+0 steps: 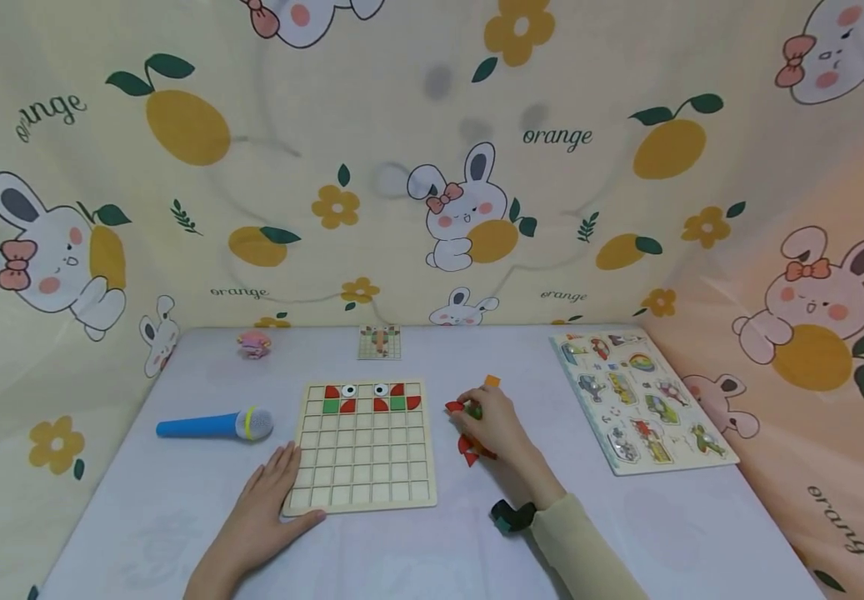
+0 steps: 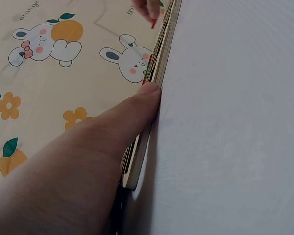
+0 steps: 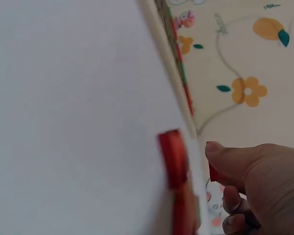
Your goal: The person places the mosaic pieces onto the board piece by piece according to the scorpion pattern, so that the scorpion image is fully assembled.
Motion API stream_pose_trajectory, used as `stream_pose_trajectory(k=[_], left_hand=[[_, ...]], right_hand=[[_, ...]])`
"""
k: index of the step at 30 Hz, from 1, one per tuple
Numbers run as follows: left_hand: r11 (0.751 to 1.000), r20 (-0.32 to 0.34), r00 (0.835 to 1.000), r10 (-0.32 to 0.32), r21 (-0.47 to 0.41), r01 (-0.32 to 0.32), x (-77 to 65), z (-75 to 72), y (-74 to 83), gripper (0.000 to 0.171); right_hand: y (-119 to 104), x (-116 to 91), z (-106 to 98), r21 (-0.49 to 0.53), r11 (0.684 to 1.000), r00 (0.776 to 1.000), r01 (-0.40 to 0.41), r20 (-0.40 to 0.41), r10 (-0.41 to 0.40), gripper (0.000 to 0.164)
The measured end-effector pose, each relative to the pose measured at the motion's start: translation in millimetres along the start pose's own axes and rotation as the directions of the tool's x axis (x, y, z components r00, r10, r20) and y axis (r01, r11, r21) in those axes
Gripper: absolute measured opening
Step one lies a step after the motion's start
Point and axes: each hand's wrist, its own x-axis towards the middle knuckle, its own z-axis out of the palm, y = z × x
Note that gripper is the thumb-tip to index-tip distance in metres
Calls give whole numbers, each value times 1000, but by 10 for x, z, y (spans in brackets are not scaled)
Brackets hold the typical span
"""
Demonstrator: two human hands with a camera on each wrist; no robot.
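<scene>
A wooden grid board [image 1: 363, 457] lies on the table, with red and green pieces and two eye pieces in its top rows. My left hand [image 1: 261, 510] rests along the board's left side and lower left corner, fingers extended; in the left wrist view its thumb [image 2: 103, 134] touches the board's edge. Right of the board, my right hand [image 1: 502, 429] pinches a red piece [image 3: 212, 171] between thumb and fingers. Under and beside that hand are loose red pieces [image 1: 467, 450], partly hidden, and an orange square piece [image 1: 492, 381].
A blue toy microphone [image 1: 202, 425] lies left of the board. Behind it sits a small pink toy [image 1: 254, 344]. A small pattern card [image 1: 380, 342] lies at the back. A picture puzzle board [image 1: 645, 400] lies at the right. A dark strap [image 1: 512, 517] is on the right wrist.
</scene>
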Motion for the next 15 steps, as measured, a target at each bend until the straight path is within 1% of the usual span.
stream_pose_trajectory(k=[2,8,15], left_hand=[[1000,0,1000,-2,1,2,2,-2,0,124],[1000,-19,1000,17,-3,-17,3,-39,16,121],[1000,6,1000,6,-18,-5,-5,-22,-3,124]], right_hand=[[-52,44,3,-10,1000,1000,17,-6,-17,29],[-292,164,43,-21,994,994,106,-37,-107,26],[-591,260,230,25,990,990,142,10,-142,27]])
